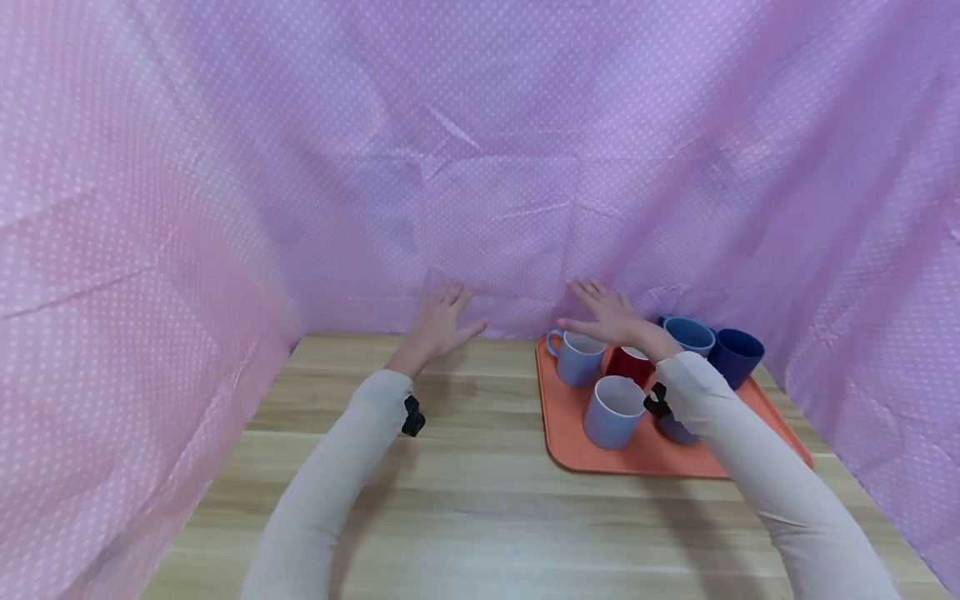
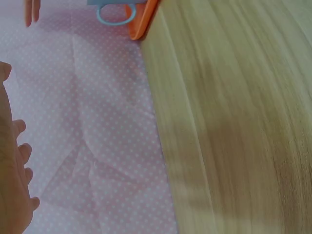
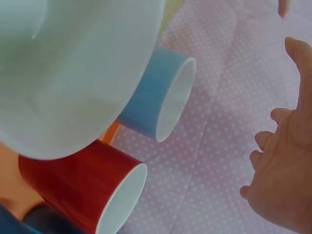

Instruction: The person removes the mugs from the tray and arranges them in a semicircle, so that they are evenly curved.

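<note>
My left hand [image 1: 440, 323] reaches over the far part of the table with its fingers spread, holding nothing. My right hand [image 1: 611, 319], also spread and holding nothing, hovers over the back of an orange tray [image 1: 566, 429]. Beneath and beside it stand a light blue mug [image 1: 579, 360] with its handle to the left and a red mug [image 1: 628, 365] with a white inside, partly hidden by the hand. Nearer the front is another pale blue mug [image 1: 613, 414]. A blue mug [image 1: 690, 335] and a dark blue mug [image 1: 737, 357] stand at the back right.
A darker mug [image 1: 677, 429] is mostly hidden under my right forearm. Pink dotted cloth [image 1: 495, 233] hangs behind and along both sides of the wooden table [image 1: 480, 508]. The tray occupies the table's right side.
</note>
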`<state>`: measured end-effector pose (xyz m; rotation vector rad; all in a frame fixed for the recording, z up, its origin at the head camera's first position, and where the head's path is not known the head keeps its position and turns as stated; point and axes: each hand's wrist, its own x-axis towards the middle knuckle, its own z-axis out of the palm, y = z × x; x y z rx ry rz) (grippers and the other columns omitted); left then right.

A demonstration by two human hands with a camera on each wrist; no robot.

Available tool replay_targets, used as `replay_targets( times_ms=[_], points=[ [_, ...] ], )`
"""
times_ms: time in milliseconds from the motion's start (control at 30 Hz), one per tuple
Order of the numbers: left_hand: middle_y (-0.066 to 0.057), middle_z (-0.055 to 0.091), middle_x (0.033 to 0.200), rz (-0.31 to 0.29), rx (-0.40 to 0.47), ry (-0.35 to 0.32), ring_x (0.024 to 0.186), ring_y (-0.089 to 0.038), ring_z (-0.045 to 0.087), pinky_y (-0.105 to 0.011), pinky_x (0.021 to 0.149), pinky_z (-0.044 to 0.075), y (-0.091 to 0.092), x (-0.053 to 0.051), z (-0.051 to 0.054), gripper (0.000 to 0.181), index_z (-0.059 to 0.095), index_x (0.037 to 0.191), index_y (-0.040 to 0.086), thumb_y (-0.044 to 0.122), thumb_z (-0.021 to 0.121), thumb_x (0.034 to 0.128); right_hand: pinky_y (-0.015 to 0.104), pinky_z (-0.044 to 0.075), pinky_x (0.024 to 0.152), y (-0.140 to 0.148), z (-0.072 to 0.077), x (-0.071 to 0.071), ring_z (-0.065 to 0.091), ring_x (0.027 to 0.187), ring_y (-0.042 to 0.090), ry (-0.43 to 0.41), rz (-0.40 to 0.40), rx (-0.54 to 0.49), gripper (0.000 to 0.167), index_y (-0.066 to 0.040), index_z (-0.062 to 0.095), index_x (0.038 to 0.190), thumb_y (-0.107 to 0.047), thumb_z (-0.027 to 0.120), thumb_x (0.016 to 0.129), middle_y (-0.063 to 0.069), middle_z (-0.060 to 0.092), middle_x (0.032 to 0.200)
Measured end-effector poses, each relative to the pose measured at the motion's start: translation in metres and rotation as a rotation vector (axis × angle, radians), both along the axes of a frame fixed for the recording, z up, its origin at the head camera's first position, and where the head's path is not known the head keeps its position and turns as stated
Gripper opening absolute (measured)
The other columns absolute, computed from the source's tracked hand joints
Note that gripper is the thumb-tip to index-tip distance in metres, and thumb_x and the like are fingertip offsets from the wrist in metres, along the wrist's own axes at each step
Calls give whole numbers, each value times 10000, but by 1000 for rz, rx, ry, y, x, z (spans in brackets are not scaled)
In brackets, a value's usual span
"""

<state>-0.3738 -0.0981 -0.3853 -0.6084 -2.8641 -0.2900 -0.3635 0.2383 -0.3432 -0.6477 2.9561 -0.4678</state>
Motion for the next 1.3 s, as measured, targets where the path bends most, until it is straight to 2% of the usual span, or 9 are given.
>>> replay_targets(
  times_ms=[267,533,867,1133,1300],
  points=[
    [-126,166,1706,41,32,25,1589,-373,62,-646,1244,95,-9,-6,7,794,235,1633,173,641,375,1007,725,-79,1188,10,5,-3,-64,1585,397,5,-31,-23,901,-172,57,1655,-578,512,991,143,24,1725],
    [-99,109,1720,37,70,6,1595,-354,37,-626,1256,30,-9,-3,3,826,164,1647,193,674,346,1001,709,-94,1195,14,6,-3,-53,1586,399,26,-55,-24,905,-181,57,1655,-600,500,987,148,25,1724],
    [-91,130,1718,52,58,-9,1591,-367,65,-611,1261,37,-9,-1,-2,811,205,1640,185,664,347,1001,709,-101,1192,17,0,-2,-57,1590,378,8,-44,-28,928,-204,50,1656,-636,504,972,123,17,1729],
    [-144,227,1687,35,72,-30,1559,-424,179,-656,1240,80,3,6,-5,812,228,1634,163,654,380,1005,737,-91,1175,30,8,2,-19,1579,429,0,-45,5,912,-165,108,1652,-634,499,973,181,77,1714],
    [-173,230,1682,-19,124,-57,1555,-416,198,-659,1236,104,22,14,-15,798,244,1627,138,617,415,1012,763,-62,1161,53,12,9,30,1553,495,2,-72,32,928,-126,145,1643,-617,534,959,235,118,1692]
  ],
)
